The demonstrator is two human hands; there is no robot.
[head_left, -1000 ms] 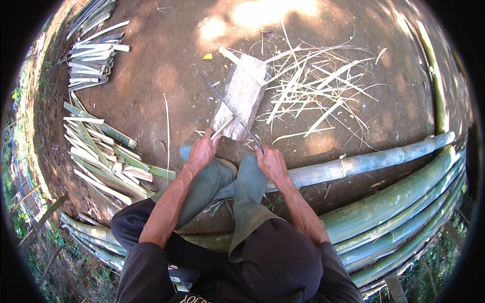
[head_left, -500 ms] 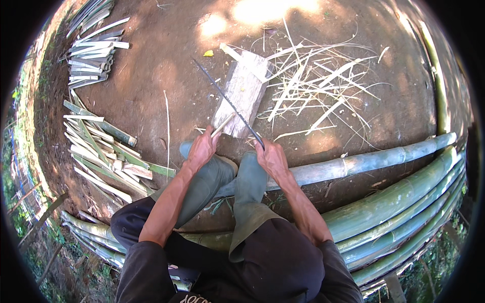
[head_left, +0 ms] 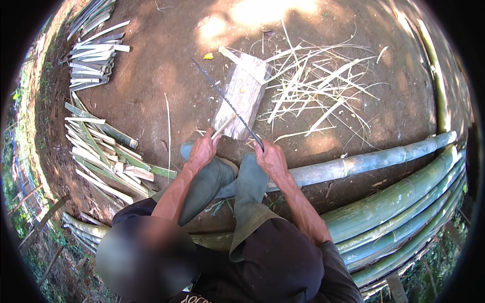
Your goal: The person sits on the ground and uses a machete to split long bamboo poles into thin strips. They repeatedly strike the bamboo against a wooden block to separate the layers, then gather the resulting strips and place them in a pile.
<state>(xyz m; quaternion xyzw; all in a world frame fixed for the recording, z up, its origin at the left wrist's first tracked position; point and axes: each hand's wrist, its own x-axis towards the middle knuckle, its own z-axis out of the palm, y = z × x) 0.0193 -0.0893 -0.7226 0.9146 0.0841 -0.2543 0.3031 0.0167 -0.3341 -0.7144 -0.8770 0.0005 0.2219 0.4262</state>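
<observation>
My left hand is closed around a short, pale bamboo strip, whose far end reaches over the near end of a wooden block. In my right hand is the handle of a machete, mostly hidden by the fingers. Its long dark blade slants up to the left across the block, just beyond the strip's tip. Whether blade and strip touch, I cannot tell. Both hands are above my green boots. Another pale strip lies at the block's far end.
Thin bamboo shavings lie right of the block. Split bamboo pieces are heaped at the left, with stacked strips farther off. A bamboo pole runs behind my boots, and several thick green poles are piled at the right.
My hands, the machete and the strip stay almost exactly where they were. A round blurred patch now hides my left sleeve at the lower left.
</observation>
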